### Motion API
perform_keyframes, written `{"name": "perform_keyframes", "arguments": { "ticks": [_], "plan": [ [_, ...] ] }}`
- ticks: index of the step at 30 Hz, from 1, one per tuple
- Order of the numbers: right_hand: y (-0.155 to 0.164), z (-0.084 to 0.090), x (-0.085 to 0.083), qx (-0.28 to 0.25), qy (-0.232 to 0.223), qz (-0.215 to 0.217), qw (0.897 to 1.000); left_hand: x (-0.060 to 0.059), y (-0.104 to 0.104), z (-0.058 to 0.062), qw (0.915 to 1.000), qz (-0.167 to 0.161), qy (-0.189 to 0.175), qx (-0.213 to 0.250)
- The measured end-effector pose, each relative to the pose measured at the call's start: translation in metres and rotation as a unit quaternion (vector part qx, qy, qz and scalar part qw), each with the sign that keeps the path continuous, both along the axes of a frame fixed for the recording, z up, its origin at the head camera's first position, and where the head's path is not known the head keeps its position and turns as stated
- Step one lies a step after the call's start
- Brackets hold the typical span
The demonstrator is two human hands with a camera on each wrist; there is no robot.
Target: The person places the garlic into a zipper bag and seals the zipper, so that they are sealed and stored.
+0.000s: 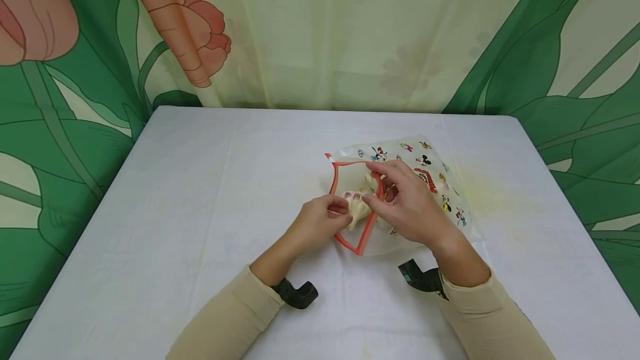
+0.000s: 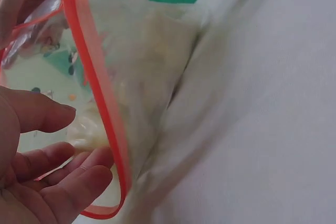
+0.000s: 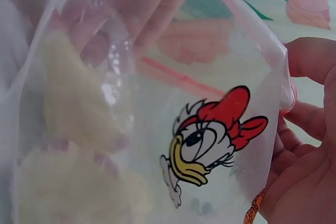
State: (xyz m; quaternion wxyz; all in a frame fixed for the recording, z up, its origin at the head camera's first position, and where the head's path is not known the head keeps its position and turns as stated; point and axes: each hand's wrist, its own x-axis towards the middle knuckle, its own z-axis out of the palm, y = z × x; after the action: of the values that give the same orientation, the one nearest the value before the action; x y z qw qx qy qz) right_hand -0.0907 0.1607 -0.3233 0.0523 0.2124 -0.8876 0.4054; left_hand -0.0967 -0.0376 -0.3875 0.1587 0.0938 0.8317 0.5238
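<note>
Head view: crosswise bag (image 1: 426,178) gapes leftward, right hand (image 1: 412,204) pinching it, left hand (image 1: 320,219) loose.

Cloudy plastic blurs the pale contents (image 3: 79,182) of the bag (image 3: 149,129), and whether the left hand (image 1: 322,218) touches them cannot fairly be judged. In the head view the red print (image 1: 426,179) is too small to make out, and the bottom edge crops both sleeves (image 1: 230,315). The right wrist view cuts off the right hand (image 3: 312,169).
</note>
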Motion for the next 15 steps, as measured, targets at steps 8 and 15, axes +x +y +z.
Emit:
{"name": "perform_keyframes", "arguments": {
  "ticks": [8,15],
  "plan": [
    [0.001,-0.001,0.001,-0.001,0.010,0.000,1.000,-0.003,0.010,-0.003,0.9997,-0.009,-0.009,0.020],
    [0.000,0.000,0.000,-0.005,0.015,0.009,1.000,-0.009,0.017,-0.005,0.9996,-0.022,-0.011,0.012]
  ]
}}
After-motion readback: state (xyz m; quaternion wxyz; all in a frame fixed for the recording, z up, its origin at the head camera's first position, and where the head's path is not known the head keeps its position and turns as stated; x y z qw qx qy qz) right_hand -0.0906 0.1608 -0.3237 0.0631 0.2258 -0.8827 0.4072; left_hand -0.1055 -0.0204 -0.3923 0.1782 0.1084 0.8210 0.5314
